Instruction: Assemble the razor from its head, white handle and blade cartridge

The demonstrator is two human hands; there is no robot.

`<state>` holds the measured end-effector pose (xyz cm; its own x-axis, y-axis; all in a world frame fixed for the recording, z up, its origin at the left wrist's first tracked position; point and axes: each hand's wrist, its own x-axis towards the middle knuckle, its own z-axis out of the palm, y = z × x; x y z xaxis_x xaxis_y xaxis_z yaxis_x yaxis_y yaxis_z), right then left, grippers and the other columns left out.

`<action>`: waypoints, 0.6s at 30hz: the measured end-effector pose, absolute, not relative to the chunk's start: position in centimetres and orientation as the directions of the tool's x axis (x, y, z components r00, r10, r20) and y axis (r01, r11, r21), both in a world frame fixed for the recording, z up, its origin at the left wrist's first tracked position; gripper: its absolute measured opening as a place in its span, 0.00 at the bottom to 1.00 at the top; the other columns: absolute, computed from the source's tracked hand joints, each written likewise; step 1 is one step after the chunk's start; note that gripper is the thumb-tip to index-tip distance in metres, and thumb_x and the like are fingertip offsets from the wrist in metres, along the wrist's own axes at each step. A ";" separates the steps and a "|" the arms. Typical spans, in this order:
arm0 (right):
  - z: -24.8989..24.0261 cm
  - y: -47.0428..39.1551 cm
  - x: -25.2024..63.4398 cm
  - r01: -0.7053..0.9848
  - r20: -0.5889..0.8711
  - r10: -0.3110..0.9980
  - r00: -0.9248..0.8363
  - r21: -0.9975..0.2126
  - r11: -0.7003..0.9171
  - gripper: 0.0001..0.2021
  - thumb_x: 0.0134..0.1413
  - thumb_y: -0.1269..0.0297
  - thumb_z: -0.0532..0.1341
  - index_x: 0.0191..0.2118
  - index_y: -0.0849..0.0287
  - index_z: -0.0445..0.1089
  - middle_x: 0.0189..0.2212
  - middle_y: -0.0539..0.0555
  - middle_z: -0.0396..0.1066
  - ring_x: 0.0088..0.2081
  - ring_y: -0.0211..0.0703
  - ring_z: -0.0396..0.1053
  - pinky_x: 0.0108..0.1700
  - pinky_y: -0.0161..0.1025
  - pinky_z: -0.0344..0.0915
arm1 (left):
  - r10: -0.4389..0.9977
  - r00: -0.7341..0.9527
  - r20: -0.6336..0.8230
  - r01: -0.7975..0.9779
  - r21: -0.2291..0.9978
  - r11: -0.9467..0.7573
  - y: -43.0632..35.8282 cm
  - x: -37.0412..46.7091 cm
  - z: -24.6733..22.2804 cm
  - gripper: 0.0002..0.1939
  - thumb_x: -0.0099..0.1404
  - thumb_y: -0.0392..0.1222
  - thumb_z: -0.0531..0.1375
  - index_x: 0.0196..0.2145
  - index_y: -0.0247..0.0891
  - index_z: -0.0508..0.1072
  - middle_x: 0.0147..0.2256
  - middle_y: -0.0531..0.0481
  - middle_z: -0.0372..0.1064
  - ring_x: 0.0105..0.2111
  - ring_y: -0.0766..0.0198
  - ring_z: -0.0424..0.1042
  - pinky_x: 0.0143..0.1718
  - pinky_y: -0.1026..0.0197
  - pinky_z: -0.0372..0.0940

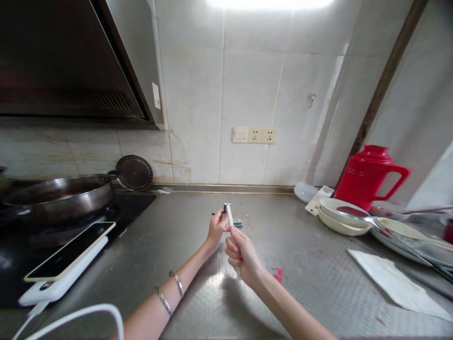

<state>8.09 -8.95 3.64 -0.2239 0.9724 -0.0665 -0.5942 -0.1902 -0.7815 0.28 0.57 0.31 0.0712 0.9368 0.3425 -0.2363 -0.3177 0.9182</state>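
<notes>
A tiled wall [194, 94] backs the patterned metal table [300, 226], which appears hard and slick. Left hand [215, 230]: fingers bent, pinch cannot be confirmed. Right hand [244, 254]: wrapped around the handle of the white T-headed tool [230, 217], above the table. Tool judged light, stiff; grip the handle, clear of the head.

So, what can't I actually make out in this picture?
All in the head view:
Small dark thing at the left hand: partly hidden by that hand, too small to name.
Dark green pieces on the grey metal counter: partly behind the hands.
Pale slim handle: its middle is wrapped by the right hand.
Dark red object: cut off by the right edge.
</notes>
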 end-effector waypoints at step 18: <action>3.3 -8.2 9.1 -0.526 0.072 0.989 -0.126 -0.850 -0.006 0.16 0.48 0.49 0.58 0.37 0.55 0.60 0.13 0.39 0.52 0.13 0.26 0.39 0.13 0.26 0.34 | 0.948 0.121 0.293 -0.272 0.929 -0.252 0.5 0.2 0.6 0.17 0.54 0.54 0.57 0.25 0.38 0.57 0.14 0.63 0.47 0.11 0.77 0.46 0.11 0.71 0.43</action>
<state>9.06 -8.22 3.33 -0.1264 0.9894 0.0715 -0.5260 -0.0057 -0.8505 0.17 0.53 0.57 0.1214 0.9483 0.2933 -0.2722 -0.2523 0.9286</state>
